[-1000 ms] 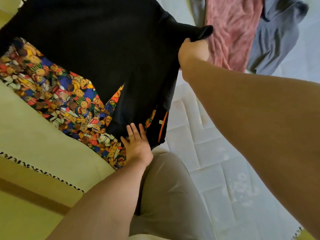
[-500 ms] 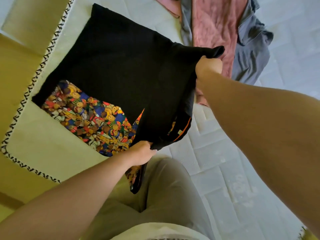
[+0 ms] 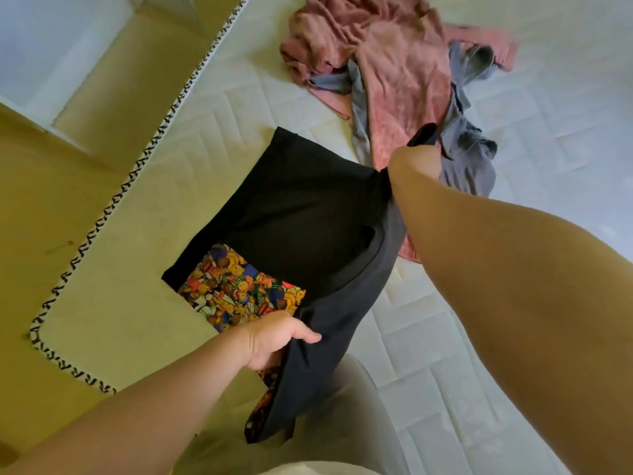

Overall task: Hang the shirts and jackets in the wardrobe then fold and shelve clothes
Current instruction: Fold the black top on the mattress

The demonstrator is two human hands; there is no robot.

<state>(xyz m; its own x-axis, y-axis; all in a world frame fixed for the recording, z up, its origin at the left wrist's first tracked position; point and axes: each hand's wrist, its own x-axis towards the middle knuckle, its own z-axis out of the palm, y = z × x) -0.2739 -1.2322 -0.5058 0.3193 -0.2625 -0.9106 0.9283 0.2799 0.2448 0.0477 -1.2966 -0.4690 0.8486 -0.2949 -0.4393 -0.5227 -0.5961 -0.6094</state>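
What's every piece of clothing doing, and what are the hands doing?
Black garment: folded over, patterned side showing, right edge lifted off the mattress.
Left hand: gripping its near edge.
Right hand: gripping its far corner.
Pink garment: crumpled, unfolded.
Grey garment: crumpled, tangled with the pink one.

**Quilted white mattress** [image 3: 565, 132]: lying across the centre and right of the view, with chevron stitching showing on its bare parts and a greenish cast towards its left side.

**Black-and-white patterned piping** [image 3: 99, 224]: running along the mattress edge from the top centre down to the lower left, where it is curving round a corner.

**Tan, wood-like surface** [image 3: 41, 200]: lying just outside the piping at left, stepping in flat bands.

**Pale bluish-white surface** [image 3: 51, 39]: showing in the upper left corner.
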